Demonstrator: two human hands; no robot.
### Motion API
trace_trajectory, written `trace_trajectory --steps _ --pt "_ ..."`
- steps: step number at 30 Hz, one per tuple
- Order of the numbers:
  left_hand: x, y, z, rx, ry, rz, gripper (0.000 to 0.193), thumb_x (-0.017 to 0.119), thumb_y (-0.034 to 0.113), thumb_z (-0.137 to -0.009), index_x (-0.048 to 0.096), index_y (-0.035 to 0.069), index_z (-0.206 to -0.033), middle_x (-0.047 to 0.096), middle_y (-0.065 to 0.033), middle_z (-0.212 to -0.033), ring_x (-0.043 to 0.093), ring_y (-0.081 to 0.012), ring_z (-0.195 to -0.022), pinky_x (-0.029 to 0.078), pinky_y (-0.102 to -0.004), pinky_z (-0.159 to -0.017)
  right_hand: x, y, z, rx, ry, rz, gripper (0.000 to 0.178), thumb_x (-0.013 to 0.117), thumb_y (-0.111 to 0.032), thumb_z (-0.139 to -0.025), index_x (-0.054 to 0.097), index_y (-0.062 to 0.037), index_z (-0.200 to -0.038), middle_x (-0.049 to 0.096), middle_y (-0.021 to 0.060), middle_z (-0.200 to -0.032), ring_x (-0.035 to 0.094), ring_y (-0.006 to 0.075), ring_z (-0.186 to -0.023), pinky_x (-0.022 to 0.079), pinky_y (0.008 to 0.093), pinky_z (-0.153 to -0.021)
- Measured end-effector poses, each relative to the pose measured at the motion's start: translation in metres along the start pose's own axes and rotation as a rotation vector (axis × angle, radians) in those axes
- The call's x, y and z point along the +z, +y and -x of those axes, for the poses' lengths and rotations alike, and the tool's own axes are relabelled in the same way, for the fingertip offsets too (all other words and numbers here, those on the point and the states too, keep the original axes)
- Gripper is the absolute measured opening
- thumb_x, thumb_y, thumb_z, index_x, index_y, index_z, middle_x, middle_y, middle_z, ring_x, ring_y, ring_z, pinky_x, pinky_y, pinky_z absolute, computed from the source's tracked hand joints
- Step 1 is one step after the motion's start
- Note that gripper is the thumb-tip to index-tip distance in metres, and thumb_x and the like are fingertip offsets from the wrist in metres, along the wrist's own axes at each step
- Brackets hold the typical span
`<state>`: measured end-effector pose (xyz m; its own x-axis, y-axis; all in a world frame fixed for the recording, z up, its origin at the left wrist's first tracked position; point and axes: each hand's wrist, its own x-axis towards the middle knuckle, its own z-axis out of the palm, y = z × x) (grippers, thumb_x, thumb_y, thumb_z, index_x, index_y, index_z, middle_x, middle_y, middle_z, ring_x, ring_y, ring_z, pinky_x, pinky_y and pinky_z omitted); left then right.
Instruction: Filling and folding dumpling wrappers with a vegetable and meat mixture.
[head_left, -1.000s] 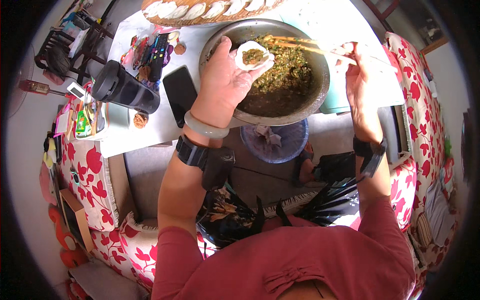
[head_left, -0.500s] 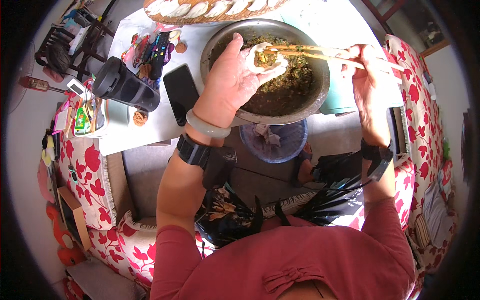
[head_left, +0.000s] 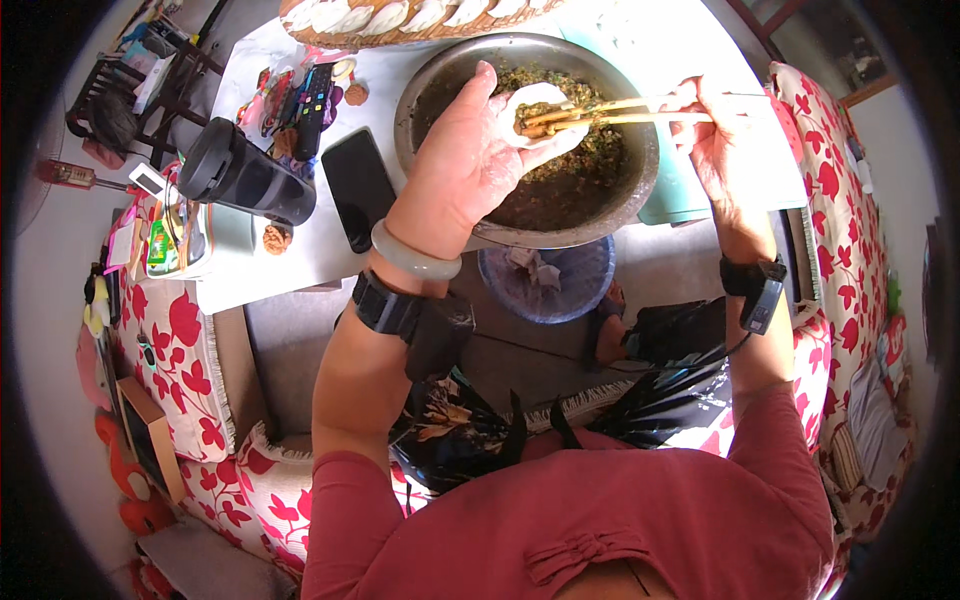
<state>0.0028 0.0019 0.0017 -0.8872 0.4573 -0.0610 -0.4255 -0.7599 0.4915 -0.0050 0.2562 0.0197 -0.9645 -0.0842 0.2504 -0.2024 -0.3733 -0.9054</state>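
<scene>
My left hand (head_left: 455,165) is over a large metal bowl (head_left: 645,185), its palm up and its fingers cupped around a round dumpling wrapper (head_left: 538,95). Greenish minced filling (head_left: 590,155) covers part of the bowl's inside. From the right, my right hand (head_left: 712,140) grips a pair of wooden chopsticks (head_left: 630,112), whose tips lie on the wrapper in my left palm. Some filling sits in the wrapper, partly hidden by the tips and my fingers.
Beyond the bowl is a wooden tray (head_left: 350,40) with a row of dumplings. Left of it lie a black phone (head_left: 358,190), a dark tumbler (head_left: 250,175) and a remote (head_left: 314,110). A lined bin (head_left: 548,290) stands below the table edge.
The chopstick tips have come down and further left into the wrapper, and my right hand has shifted slightly left. My left hand stays nearly in place.
</scene>
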Motion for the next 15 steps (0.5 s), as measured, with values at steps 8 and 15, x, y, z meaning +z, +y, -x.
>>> trace_trajectory --steps 8,15 --pt "-0.011 -0.001 0.001 -0.016 -0.010 0.069 0.052 0.033 0.039 -0.102 0.039 -0.007 -0.127 0.050 -0.0207 -0.124 0.050 -0.0349 -0.118 0.041 -0.0546 -0.105 -0.003 -0.016 -0.008 -0.051 0.078 -0.057 0.022 0.058 -0.019 -0.095 0.061 0.0029 -0.096 0.067 0.0118 -0.085 0.059 0.0134 -0.059 0.048 0.0220 -0.053" --pt "0.012 -0.001 0.031 0.234 -0.037 -0.306 0.050 0.035 0.037 -0.102 0.038 -0.006 -0.128 0.050 -0.0197 -0.126 0.049 -0.0341 -0.120 0.040 -0.0538 -0.105 -0.030 0.020 -0.020 0.028 0.001 0.740 0.028 0.061 -0.026 -0.090 0.068 0.0005 -0.090 0.059 0.0029 -0.065 0.049 0.0078 -0.054 0.039 0.0224 -0.049"
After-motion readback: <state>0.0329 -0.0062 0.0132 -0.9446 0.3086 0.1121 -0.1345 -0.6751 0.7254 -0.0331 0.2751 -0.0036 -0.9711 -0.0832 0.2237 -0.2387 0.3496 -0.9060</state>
